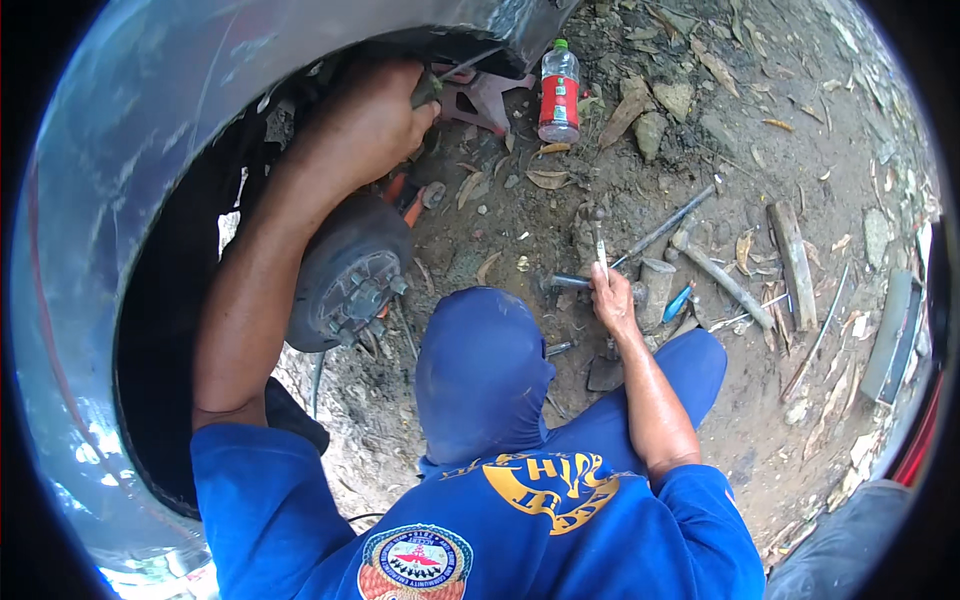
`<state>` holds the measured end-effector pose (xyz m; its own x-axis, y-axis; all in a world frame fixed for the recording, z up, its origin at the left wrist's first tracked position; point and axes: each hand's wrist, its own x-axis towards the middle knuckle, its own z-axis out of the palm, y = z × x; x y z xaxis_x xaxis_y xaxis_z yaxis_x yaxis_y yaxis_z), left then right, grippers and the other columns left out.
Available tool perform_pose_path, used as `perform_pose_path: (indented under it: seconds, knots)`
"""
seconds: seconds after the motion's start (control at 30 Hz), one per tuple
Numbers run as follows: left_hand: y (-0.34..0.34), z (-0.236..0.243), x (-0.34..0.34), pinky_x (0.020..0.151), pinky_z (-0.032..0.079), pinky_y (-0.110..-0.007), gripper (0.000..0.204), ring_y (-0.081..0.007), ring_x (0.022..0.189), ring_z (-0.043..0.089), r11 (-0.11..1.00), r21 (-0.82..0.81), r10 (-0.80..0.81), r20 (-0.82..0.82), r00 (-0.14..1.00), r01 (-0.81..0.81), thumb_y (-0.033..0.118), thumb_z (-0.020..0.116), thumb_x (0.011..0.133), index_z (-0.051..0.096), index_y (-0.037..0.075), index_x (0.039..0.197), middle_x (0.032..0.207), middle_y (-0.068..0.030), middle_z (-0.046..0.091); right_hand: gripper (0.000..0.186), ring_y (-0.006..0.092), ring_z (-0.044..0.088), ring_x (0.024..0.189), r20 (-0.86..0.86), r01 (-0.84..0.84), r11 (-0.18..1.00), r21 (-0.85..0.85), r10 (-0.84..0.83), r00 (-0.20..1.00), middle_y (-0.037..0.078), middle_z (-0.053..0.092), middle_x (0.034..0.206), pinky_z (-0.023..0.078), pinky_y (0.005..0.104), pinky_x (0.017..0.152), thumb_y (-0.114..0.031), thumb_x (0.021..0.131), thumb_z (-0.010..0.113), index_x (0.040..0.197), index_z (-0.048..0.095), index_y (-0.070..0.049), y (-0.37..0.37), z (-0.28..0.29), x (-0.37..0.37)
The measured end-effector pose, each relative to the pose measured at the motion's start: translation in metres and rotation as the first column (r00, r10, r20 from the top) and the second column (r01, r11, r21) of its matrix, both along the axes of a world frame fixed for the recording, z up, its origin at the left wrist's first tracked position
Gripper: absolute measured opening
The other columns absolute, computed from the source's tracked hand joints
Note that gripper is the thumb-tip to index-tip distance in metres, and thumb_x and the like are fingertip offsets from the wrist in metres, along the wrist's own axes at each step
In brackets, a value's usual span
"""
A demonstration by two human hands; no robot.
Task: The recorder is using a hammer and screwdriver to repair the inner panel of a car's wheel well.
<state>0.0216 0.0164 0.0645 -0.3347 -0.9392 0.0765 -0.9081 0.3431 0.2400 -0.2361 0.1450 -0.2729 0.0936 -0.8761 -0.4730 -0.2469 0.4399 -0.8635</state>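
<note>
My left hand [385,115] reaches up inside the wheel arch of a grey car body [110,250]. Its fingers are closed by a dark green piece [427,90], from which a thin metal rod seems to run toward the body edge; its kind is unclear. Below that forearm sits a bare wheel drum [350,265] with studs or nuts on its face. My right hand [612,297] is closed around the handle of a hammer [599,235], its head pointing away from me, low over the dirt. Beside this hand lie a metal bar [665,225] and a blue-handled screwdriver [678,302].
A reddish jack stand [485,103] stands under the body edge, next to a plastic bottle [560,95] with a red label. An orange tool part [408,200] shows behind the drum. Wood [793,265], stones and leaves litter the ground. Grey cloth [850,545] shows at lower right.
</note>
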Motion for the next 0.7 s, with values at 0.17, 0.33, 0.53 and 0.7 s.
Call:
perform_pose_path:
  seconds: [0.17,0.33,0.53,0.7]
  knots:
    - [0.007,0.000,-0.006,0.070,0.047,-0.045,0.021,-0.0414,0.082,0.059,0.982,-0.087,0.183,0.257,0.949,-0.166,0.015,0.060,0.080,0.058,-0.003,0.090,0.081,-0.0251,0.060,0.047,0.0137,0.043,0.058,0.011,0.027,1.000,0.002,-0.027,1.000,0.004,0.045,0.058,0.038,0.0331,0.055,-0.043,0.092,0.048,0.070,0.051,0.000,-0.003,0.000,0.000]
    - [-0.010,0.000,0.010,0.073,0.049,-0.043,0.028,-0.0396,0.084,0.060,0.991,-0.131,0.047,0.256,0.966,-0.013,0.014,0.060,0.078,0.060,-0.001,0.101,0.086,-0.0247,0.062,0.049,0.0155,0.045,0.059,0.004,0.028,0.999,-0.019,-0.028,1.000,0.007,0.047,0.059,0.040,0.0343,0.057,-0.044,0.091,0.049,0.071,0.053,0.001,-0.005,-0.003,-0.005]
    - [-0.013,0.006,0.021,0.083,0.046,-0.045,0.032,-0.0391,0.094,0.057,0.996,-0.089,0.026,0.318,0.948,0.002,0.012,0.061,0.076,0.057,0.001,0.105,0.095,-0.0234,0.061,0.048,0.0187,0.047,0.060,0.005,0.005,0.999,-0.034,-0.005,1.000,0.010,0.049,0.060,0.041,0.0362,0.059,-0.043,0.090,0.050,0.074,0.054,0.002,0.000,0.010,0.005]
    - [0.003,0.024,-0.016,0.067,0.046,-0.044,0.024,-0.0413,0.077,0.059,0.994,-0.010,0.105,0.310,0.945,-0.107,0.016,0.061,0.078,0.059,-0.004,0.091,0.077,-0.0262,0.059,0.049,0.0181,0.045,0.059,-0.043,0.018,0.990,-0.139,-0.024,0.999,0.011,0.049,0.059,0.041,0.0374,0.059,-0.044,0.090,0.051,0.073,0.054,0.002,-0.007,0.013,0.006]
